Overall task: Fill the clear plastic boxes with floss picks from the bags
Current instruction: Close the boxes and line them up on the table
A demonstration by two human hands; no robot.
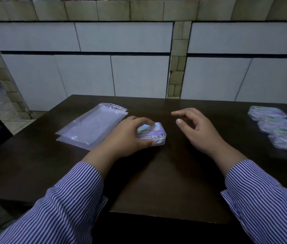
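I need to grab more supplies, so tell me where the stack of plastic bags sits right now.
In the head view, the plastic bags lie flat on the left part of the dark table, just left of the left hand, which holds a clear box.

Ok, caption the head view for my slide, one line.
Left hand grips a clear plastic box of floss picks on the dark wooden table; right hand hovers open beside it.

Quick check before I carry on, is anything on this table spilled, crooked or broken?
Nothing stands out. The left hand grips one box flat on the table; the right hand hovers open. Bags lie stacked at left, more boxes overlap in a row at right. No loose picks visible.
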